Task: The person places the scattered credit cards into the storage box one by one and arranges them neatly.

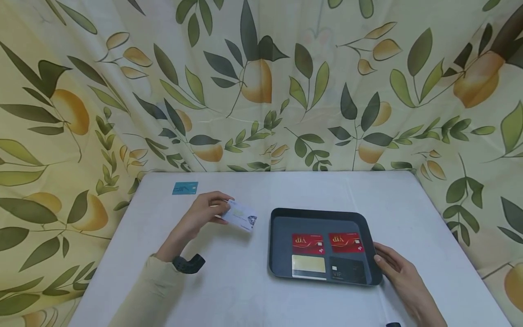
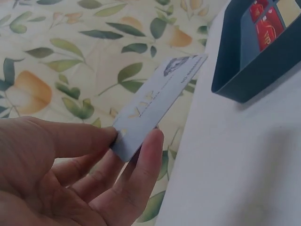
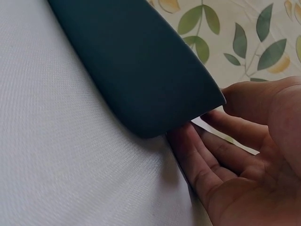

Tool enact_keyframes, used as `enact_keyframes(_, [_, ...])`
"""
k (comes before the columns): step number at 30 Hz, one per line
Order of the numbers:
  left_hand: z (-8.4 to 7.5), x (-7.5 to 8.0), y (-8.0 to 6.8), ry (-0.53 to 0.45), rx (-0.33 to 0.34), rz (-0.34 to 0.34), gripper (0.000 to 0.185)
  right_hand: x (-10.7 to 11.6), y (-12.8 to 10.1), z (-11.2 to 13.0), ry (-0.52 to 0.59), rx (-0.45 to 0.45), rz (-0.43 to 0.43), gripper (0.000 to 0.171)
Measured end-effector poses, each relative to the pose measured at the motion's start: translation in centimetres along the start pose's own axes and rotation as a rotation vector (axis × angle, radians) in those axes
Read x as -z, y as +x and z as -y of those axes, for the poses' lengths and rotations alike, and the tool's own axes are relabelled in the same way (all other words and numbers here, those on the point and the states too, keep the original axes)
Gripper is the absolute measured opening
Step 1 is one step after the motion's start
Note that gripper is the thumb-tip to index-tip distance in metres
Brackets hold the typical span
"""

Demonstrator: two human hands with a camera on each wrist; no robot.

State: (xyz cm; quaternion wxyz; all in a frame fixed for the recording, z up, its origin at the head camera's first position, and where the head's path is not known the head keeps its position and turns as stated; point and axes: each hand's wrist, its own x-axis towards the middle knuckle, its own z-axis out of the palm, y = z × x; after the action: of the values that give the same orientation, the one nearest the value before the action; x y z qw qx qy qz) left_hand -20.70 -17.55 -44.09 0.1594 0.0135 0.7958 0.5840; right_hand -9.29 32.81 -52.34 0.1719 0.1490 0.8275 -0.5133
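Note:
Left of the tray, my left hand pinches a white VIP card above the table. The left wrist view shows the thumb on top of this card and fingers beneath, its far end tilted up. My right hand grips the right side of the dark tray; in the right wrist view the thumb is at the rim and the fingers lie against the underside of the tray. Inside the tray lie two red VIP cards, a gold card and a black VIP card.
A teal card lies at the back left of the white table. Behind the table hangs a curtain printed with leaves and fruit. A black band is on my left wrist.

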Motion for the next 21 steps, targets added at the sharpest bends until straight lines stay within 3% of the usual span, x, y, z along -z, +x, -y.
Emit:
enact_keyframes(7, [-0.8,-1.9,0.7,0.088,-0.062,0.051,0.023,0.0,0.1,0.2,-0.006,-0.006,-0.001,0.086])
enact_keyframes(21, [-2.6,-6.1,2.2,0.174,-0.193,0.221,0.008,-0.1,0.0,0.0,-0.008,0.003,-0.017,0.084])
